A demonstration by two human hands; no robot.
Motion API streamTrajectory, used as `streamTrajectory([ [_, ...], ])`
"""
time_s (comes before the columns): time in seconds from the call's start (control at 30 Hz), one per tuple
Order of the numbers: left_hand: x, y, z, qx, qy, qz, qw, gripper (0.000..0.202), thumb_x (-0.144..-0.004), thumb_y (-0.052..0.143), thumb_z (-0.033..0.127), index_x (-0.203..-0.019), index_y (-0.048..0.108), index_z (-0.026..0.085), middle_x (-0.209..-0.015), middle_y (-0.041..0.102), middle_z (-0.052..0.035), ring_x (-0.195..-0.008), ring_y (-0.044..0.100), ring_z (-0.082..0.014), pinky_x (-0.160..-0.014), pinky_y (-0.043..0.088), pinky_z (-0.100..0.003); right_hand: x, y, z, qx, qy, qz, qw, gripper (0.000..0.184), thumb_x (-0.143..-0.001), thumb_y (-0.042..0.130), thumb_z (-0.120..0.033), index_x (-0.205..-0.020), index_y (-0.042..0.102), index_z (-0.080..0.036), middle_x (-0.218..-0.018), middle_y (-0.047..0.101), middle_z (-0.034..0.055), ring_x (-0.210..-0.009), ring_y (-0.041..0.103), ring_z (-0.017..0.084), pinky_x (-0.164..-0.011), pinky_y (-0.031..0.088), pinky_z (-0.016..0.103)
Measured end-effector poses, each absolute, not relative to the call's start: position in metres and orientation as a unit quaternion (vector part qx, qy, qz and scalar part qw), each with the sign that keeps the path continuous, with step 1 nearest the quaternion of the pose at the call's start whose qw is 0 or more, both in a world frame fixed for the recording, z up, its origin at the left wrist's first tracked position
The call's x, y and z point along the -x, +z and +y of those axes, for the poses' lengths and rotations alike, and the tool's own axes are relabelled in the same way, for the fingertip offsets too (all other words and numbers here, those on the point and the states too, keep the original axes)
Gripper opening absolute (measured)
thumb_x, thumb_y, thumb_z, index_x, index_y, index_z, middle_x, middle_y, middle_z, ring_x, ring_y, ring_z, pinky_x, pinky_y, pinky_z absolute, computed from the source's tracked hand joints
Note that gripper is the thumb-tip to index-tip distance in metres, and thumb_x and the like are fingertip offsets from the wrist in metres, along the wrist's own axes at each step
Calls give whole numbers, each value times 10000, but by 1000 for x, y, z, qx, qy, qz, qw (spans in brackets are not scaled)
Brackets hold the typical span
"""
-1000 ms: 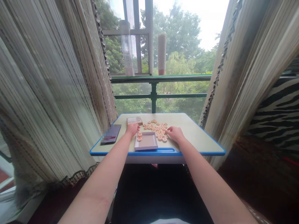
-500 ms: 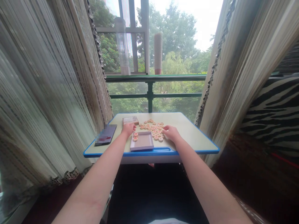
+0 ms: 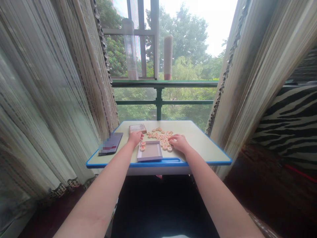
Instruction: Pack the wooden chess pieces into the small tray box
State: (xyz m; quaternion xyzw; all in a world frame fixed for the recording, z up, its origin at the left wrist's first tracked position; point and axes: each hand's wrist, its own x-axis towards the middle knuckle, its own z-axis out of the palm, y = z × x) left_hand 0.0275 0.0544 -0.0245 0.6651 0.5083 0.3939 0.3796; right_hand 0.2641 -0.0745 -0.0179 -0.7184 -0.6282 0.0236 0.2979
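Note:
A small cream table (image 3: 203, 145) with a blue rim stands before a window. Several round wooden game pieces (image 3: 160, 135) with red marks lie scattered on it. A shallow open box tray (image 3: 150, 152) sits at the front edge, with two pieces (image 3: 142, 145) in its far left corner. My left hand (image 3: 135, 137) rests curled at the tray's far left corner, just above those pieces. My right hand (image 3: 178, 142) lies over the right side of the scattered pieces, fingers bent and touching them. What either hand holds is too small to make out.
A dark phone (image 3: 110, 143) lies at the table's left edge. A flat box lid (image 3: 137, 128) sits behind my left hand. Striped curtains (image 3: 61, 82) hang close on both sides. A green railing (image 3: 163, 84) crosses the window, with two tall cup stacks (image 3: 167, 58) on it.
The view has drifted, so the table sits a little further left in the frame. My right hand has slid slightly left over the pieces. My left hand stays at the tray's corner.

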Motion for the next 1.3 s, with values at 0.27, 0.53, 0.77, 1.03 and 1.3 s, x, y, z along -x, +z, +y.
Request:
streamTrajectory([
  [0.27, -28, -26, 58, -665, 392, 508, 382, 212, -689, 421, 254, -591, 581, 156, -560, 593, -39, -498, 494, -118, -449, 362, -217, -262, -18, -74, 733, 15, -624, 270, 219, -814, 527, -309, -916, 715, -264, -1045, 636, 39, -1041, 496, 195, -953, 291, 319],
  [0.53, -28, -29, 61, -667, 402, 504, 372, 209, -690, 438, 246, -594, 598, 150, -551, 602, -48, -495, 506, -122, -436, 353, -212, -262, -17, -68, 747, 25, -613, 254, 236, -765, 561, -356, -916, 718, -265, -1010, 615, 57, -1030, 478, 229, -943, 299, 335],
  [0.77, -27, -30, 62, -668, 408, 501, 370, 195, -678, 456, 241, -583, 599, 148, -538, 602, -50, -506, 516, -128, -449, 368, -216, -263, -18, -67, 748, 40, -613, 252, 301, -822, 453, -217, -945, 714, -303, -1085, 599, 28, -1043, 462, 218, -946, 297, 323],
  [1.03, -28, -28, 59, -671, 403, 493, 379, 218, -675, 424, 235, -580, 600, 148, -530, 586, -42, -497, 497, -122, -453, 351, -218, -261, -17, -69, 753, 23, -609, 250, 258, -747, 566, -341, -939, 715, -254, -1038, 595, 64, -1030, 464, 232, -936, 297, 328],
  [1.3, -31, -24, 52, -678, 415, 470, 383, 264, -695, 447, 331, -579, 599, 148, -533, 581, -36, -500, 487, -120, -464, 353, -222, -263, -19, -65, 751, 21, -608, 256, 227, -739, 578, -354, -864, 727, -235, -946, 640, 65, -1014, 490, 230, -933, 308, 336],
])
